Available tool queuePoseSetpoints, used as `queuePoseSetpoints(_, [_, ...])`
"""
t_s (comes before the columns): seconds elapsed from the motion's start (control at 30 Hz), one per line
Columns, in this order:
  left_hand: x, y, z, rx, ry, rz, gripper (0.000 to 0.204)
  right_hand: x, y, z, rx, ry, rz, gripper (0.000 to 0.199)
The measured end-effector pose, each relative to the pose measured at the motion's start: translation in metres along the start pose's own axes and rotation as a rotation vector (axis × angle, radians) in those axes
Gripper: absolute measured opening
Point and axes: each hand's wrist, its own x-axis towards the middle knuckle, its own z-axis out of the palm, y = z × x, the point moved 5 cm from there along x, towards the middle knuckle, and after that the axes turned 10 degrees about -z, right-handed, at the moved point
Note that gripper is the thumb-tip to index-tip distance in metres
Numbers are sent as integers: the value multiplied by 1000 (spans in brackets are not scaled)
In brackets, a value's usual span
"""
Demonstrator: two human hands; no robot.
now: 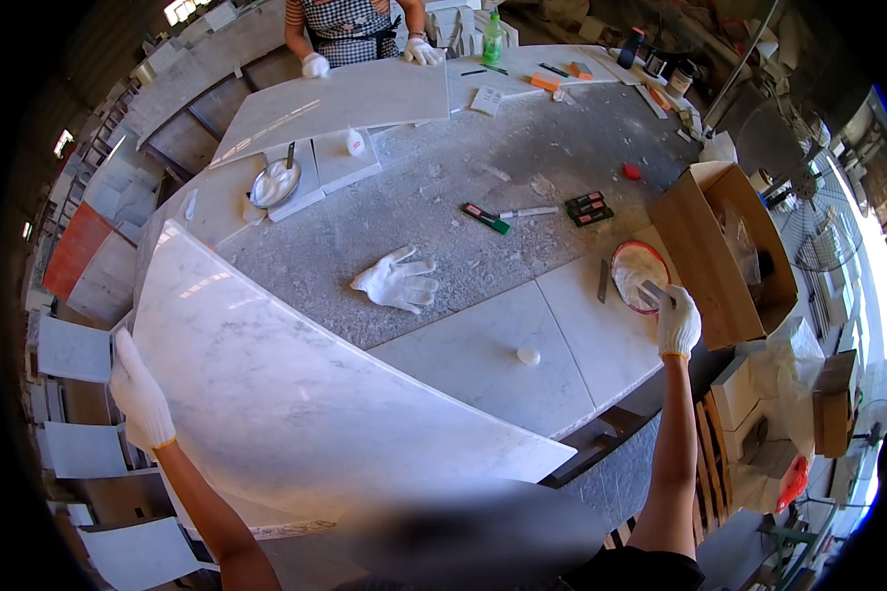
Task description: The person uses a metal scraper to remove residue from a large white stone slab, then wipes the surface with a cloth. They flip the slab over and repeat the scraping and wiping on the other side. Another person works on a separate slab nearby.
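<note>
My left hand (140, 389), in a white knit glove, is closed around the left edge of a large white marble slab (296, 364). The slab lies tilted across the near left of the worktable. My right hand (679, 323), also gloved, grips a putty knife (650, 291) by its handle. The blade dips into a red-rimmed bowl (615, 266) of white paste. Left of this bowl rests a flat metal blade (602, 281). A small round white object (528, 356) sits on the pale slabs (483, 350) along the table's near edge.
An empty glove (401, 281) lies on the dusty tabletop (365, 222). Green-and-black packets (588, 209) are beyond it. An open cardboard box (705, 251) stands at the right. Across the table a co-worker's gloved hands (422, 51) touch another slab (335, 103); a second bowl (256, 192) sits nearby.
</note>
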Motion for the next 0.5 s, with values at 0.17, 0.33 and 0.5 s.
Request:
queuePoseSetpoints(0.17, [-20, 28, 3, 4, -89, -98, 68, -12, 16, 34, -134, -221, 43, 21])
queuePoseSetpoints(0.33, [-12, 20, 1, -4, -86, -55, 67, -16, 4, 51, -158, -244, -43, 19])
queuePoseSetpoints(0.5, [-9, 14, -3, 41, -47, -25, 67, -20, -55, 9, -28, -179, -61, 40])
